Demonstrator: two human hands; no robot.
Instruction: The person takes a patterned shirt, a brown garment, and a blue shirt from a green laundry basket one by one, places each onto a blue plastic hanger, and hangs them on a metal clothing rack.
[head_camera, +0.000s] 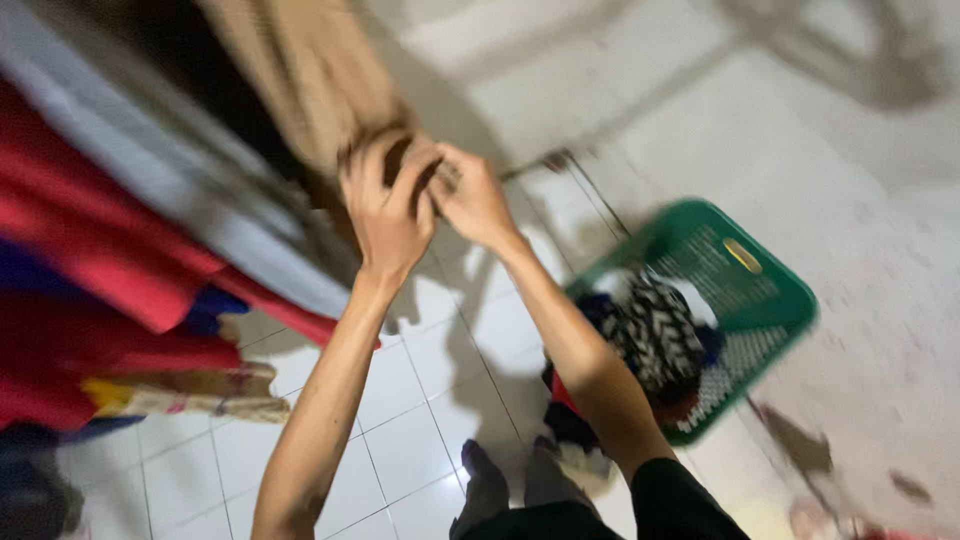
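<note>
Both my hands reach up to a tan cloth (310, 70) that hangs from above. My left hand (385, 205) grips its lower edge, fingers curled over the fabric. Beside it, touching, my right hand (470, 200) pinches the same bunched edge. The picture is blurred by motion. Below my right forearm stands a green plastic laundry basket (745, 265) on the floor, holding a black-and-white patterned garment (650, 330) and other crumpled clothes.
At the left hang red (110, 230), grey (160, 160) and blue garments in a row, with a beige patterned cloth (190, 392) lower down. White floor tiles (410, 440) lie below, and a grey concrete floor (860, 170) at the right. My feet show at the bottom.
</note>
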